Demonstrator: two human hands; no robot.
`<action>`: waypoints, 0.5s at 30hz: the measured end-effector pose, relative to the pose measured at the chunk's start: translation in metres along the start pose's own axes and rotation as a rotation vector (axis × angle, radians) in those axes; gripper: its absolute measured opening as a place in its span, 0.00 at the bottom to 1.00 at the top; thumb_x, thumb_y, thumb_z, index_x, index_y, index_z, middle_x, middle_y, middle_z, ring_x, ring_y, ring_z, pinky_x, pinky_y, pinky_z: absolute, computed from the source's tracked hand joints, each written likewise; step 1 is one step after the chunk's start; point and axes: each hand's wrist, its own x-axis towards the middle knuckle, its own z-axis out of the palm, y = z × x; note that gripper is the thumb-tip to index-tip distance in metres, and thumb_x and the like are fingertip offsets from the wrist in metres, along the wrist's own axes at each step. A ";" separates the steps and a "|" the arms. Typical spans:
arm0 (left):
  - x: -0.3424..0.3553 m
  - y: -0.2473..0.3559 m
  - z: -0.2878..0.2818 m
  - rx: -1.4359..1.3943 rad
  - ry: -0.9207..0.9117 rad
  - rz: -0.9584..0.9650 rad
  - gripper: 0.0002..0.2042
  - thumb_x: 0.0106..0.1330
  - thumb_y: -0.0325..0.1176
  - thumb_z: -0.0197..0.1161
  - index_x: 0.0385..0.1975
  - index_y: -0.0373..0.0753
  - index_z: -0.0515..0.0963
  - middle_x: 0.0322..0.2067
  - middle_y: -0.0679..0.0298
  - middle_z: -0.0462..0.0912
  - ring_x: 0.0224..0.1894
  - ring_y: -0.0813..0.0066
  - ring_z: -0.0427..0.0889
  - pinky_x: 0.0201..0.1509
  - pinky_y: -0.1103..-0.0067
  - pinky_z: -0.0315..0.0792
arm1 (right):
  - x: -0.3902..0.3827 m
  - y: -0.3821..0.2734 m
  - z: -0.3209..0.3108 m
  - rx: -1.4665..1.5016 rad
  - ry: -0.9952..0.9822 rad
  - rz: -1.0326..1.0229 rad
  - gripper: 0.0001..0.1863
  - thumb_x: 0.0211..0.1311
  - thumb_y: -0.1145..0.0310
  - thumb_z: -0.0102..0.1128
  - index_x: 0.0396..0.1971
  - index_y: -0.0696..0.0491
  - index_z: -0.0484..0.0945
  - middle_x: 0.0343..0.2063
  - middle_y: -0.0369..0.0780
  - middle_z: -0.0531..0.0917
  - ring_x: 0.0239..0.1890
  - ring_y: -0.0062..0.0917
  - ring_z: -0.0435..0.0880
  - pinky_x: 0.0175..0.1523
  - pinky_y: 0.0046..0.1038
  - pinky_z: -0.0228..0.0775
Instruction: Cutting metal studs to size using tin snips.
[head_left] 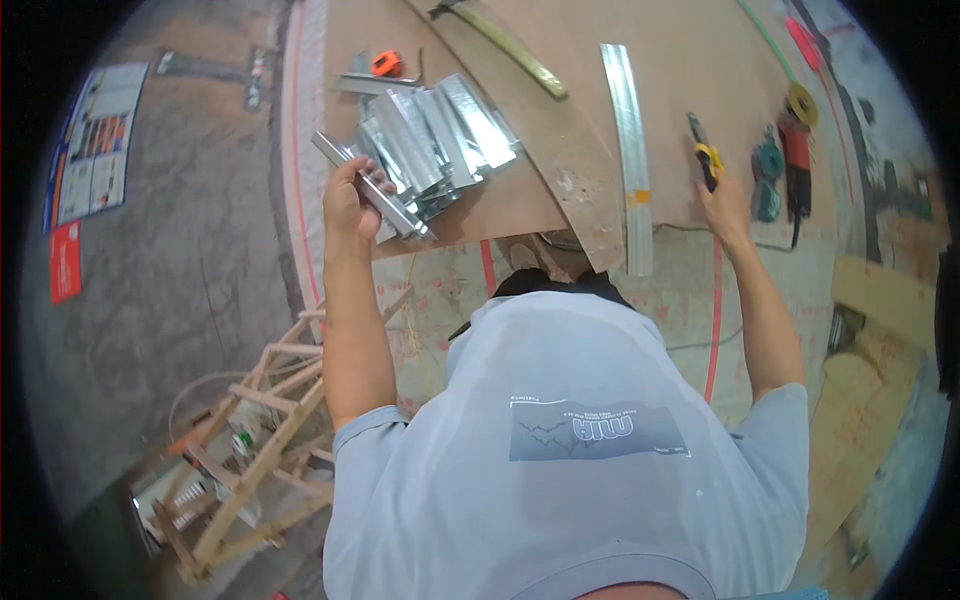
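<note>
My left hand (352,200) is closed round a short shiny metal channel piece (402,217), held slanting beside the pile. A heap of similar cut metal pieces (415,140) lies just right of it on the board. My right hand (726,208) grips the yellow and black handles of tin snips (705,155), whose jaws point away from me. Between my hands lies a long metal channel strip (628,150) with an orange patch, its near end jutting past the board's edge.
A hammer (510,48) and an orange tape measure (387,64) lie toward the far side of the board (490,215). At right are a red angle grinder (797,155) and a teal tool (767,180). A wooden stepladder (260,440) stands at lower left.
</note>
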 end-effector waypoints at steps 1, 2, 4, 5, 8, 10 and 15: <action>0.005 0.003 -0.024 0.106 0.027 0.037 0.13 0.72 0.34 0.61 0.48 0.33 0.71 0.33 0.62 0.74 0.33 0.71 0.75 0.37 0.71 0.74 | 0.012 0.005 0.006 0.001 -0.004 -0.037 0.26 0.64 0.54 0.66 0.58 0.52 0.78 0.50 0.51 0.82 0.52 0.49 0.82 0.54 0.46 0.75; 0.010 0.006 -0.043 0.213 0.055 0.069 0.09 0.71 0.32 0.62 0.44 0.35 0.72 0.32 0.64 0.75 0.34 0.70 0.77 0.38 0.68 0.75 | 0.019 0.009 0.013 -0.047 0.056 -0.065 0.27 0.64 0.54 0.66 0.59 0.52 0.77 0.52 0.52 0.81 0.54 0.49 0.80 0.57 0.46 0.74; 0.019 0.009 -0.062 0.242 0.123 0.080 0.10 0.69 0.30 0.65 0.44 0.34 0.74 0.33 0.64 0.76 0.35 0.69 0.78 0.41 0.67 0.76 | 0.029 0.007 0.019 -0.094 0.121 -0.115 0.28 0.63 0.54 0.66 0.60 0.51 0.75 0.54 0.52 0.80 0.57 0.50 0.78 0.59 0.46 0.72; 0.021 0.008 -0.067 0.346 0.166 0.127 0.13 0.67 0.26 0.65 0.47 0.28 0.74 0.36 0.60 0.78 0.37 0.67 0.81 0.41 0.69 0.78 | 0.028 0.003 0.019 -0.108 0.111 -0.091 0.29 0.63 0.55 0.66 0.61 0.52 0.74 0.53 0.53 0.80 0.59 0.49 0.77 0.61 0.45 0.71; 0.048 0.010 -0.093 0.452 0.277 0.209 0.16 0.64 0.22 0.67 0.48 0.22 0.76 0.38 0.53 0.83 0.36 0.66 0.84 0.39 0.70 0.79 | 0.017 -0.019 0.012 -0.265 0.180 -0.110 0.28 0.63 0.58 0.67 0.60 0.54 0.74 0.55 0.52 0.80 0.63 0.44 0.73 0.64 0.43 0.67; 0.066 0.010 -0.102 0.556 0.332 0.168 0.11 0.61 0.25 0.70 0.40 0.25 0.82 0.33 0.56 0.84 0.31 0.67 0.83 0.33 0.69 0.78 | 0.013 -0.050 -0.005 -0.137 0.249 -0.391 0.23 0.63 0.61 0.67 0.56 0.55 0.78 0.54 0.50 0.81 0.59 0.42 0.77 0.61 0.40 0.70; 0.112 -0.005 -0.117 1.303 0.476 0.205 0.33 0.56 0.56 0.73 0.43 0.25 0.83 0.43 0.42 0.87 0.49 0.45 0.87 0.52 0.56 0.78 | -0.010 -0.235 0.017 0.475 -0.190 -0.484 0.15 0.66 0.62 0.65 0.45 0.58 0.83 0.40 0.49 0.87 0.43 0.41 0.87 0.50 0.38 0.77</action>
